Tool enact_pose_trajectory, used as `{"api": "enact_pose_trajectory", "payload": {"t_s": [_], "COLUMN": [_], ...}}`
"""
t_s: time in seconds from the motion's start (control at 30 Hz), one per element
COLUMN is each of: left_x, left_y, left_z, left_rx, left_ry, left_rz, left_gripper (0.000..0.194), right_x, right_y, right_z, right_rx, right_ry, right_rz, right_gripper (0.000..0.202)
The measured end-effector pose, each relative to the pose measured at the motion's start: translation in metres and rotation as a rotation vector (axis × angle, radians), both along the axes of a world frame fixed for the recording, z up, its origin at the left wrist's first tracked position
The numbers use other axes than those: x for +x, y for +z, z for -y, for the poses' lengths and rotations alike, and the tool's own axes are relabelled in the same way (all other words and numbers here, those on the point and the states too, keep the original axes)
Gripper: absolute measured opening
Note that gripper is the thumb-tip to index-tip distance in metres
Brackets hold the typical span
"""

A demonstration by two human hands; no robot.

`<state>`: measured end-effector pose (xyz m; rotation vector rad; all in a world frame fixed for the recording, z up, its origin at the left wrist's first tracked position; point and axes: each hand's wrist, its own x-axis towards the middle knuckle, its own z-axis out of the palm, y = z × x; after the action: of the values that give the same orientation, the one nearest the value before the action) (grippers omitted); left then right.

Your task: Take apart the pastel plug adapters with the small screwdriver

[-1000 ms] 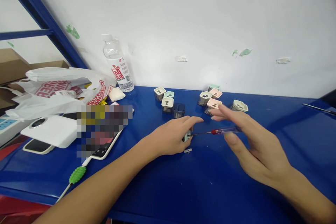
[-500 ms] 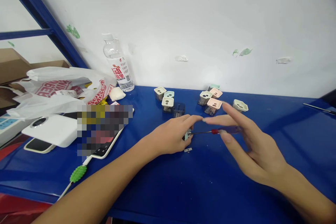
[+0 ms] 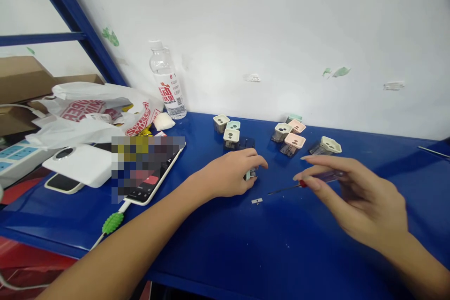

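L hand (image 3: 234,173): grip curled round pale-green pc (image 3: 248,175), mostly hidden, at worktop (image 3: 218,243) level approx. Small metal plate (image 3: 257,201) lies loose nearby, so fastening prob. not done. Screwdriver (image 3: 302,183) tip clear of both; R hand (image 3: 365,201) grip pinched round its handle.

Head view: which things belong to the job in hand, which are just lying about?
In the job:
screwdriver, in the right hand
pale-green piece, in the left hand
small metal plate, on the table
two-holed boxes, probably

Apparently just lying about:
bottle
phone
plastic bag
power strip
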<state>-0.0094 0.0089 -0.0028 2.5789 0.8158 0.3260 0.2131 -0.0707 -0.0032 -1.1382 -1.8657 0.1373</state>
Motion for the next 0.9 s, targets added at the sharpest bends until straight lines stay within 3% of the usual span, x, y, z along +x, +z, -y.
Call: {"api": "enact_pose_trajectory", "payload": {"t_s": [0.17, 0.9], "left_x": [-0.0062, -0.0010], "left_y": [0.0074, 0.0072], "left_z": [-0.0021, 0.0034], "left_rx": [-0.042, -0.182], "left_ry": [-0.055, -0.143], "left_rz": [-0.057, -0.116], "left_gripper": [0.023, 0.013], "right_x": [-0.0054, -0.0030], "right_y": [-0.0037, -0.0025], "right_z": [-0.0017, -0.0013], "right_rx": [-0.072, -0.048], "right_ry": [0.096, 0.119], "right_rz": [0.119, 0.089], "right_gripper": [0.024, 0.026]}}
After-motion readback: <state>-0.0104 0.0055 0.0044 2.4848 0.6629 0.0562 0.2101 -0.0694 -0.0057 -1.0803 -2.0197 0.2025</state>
